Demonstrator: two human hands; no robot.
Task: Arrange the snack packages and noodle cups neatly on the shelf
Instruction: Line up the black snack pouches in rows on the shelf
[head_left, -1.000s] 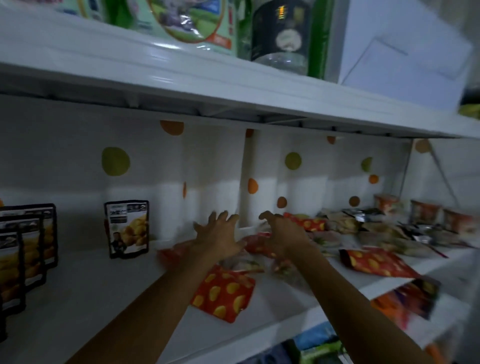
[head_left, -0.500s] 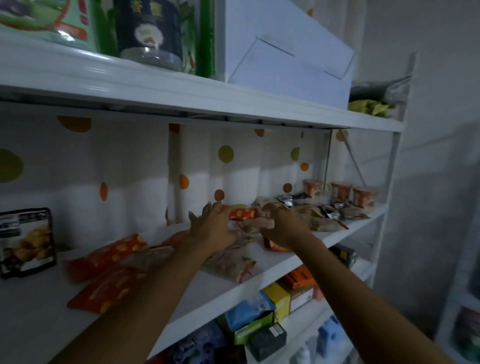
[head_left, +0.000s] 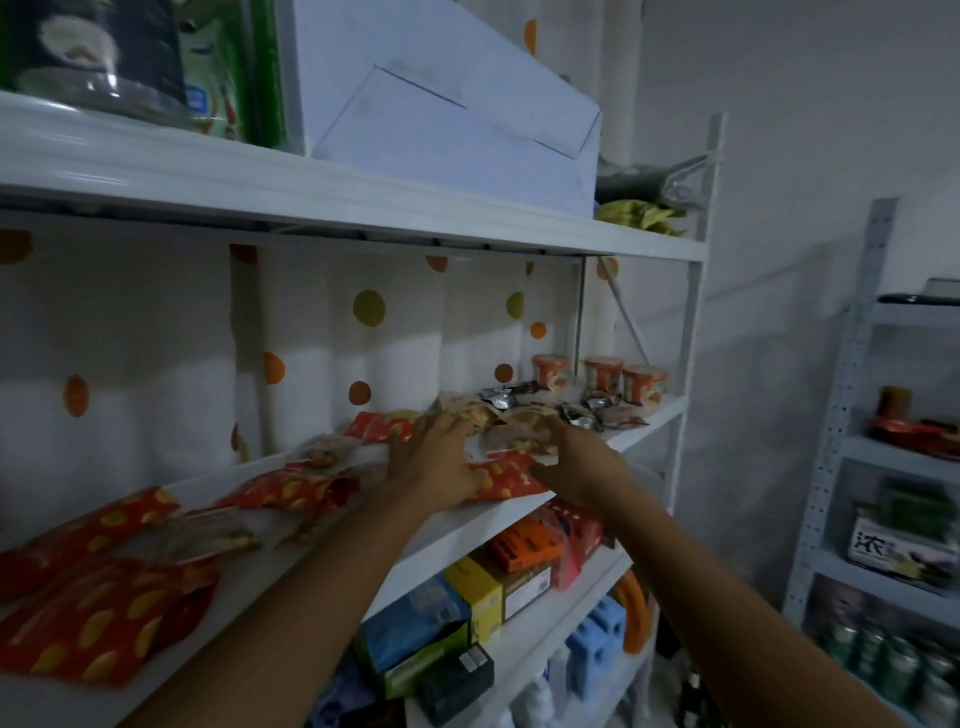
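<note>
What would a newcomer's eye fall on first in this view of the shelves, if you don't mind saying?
The left hand and right hand reach in side by side over a red packet near the front of the middle shelf. More red snack packets lie in a loose jumble along the shelf to the left. Three noodle cups stand upright in a row at its far right end.

Snack packages (head_left: 291, 493) lie scattered along the shelf (head_left: 649, 423), from its left end to the middle. Three noodle cups (head_left: 603, 373) stand in a row at the right end, at the back. The left hand (head_left: 436, 460) and the right hand (head_left: 579, 462) lie side by side on the middle packages. Boxes (head_left: 519, 569) stand on the shelf below.
</note>
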